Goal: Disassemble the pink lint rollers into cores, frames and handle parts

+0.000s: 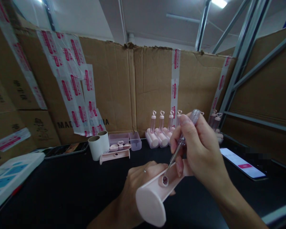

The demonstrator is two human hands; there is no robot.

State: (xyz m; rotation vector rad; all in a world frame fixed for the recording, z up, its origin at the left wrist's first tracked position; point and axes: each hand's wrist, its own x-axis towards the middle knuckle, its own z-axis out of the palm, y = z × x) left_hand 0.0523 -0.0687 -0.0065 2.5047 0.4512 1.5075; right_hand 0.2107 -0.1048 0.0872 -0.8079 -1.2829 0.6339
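My left hand (135,187) is wrapped round a pale pink plastic holder (151,202), a half-open trough with a rounded end plate facing me. Inside the trough is a small raised round socket (165,181) with something dark in it. Between the fingers of my right hand (200,143) is a screwdriver (179,148) with a clear handle and a thin metal shaft. Its shaft slants down to the left, the tip close to the socket's rim; whether it touches cannot be made out. Part of the holder's far end is hidden behind my right hand.
A similar pink trough (115,156) with small pink parts lies before a purple tray (135,141), beside two white cardboard tubes (95,149). Several pink assemblies (157,136) stand further back. A phone (243,163) lies right, a dark phone (66,150) left. A cardboard wall (114,82) rises behind.
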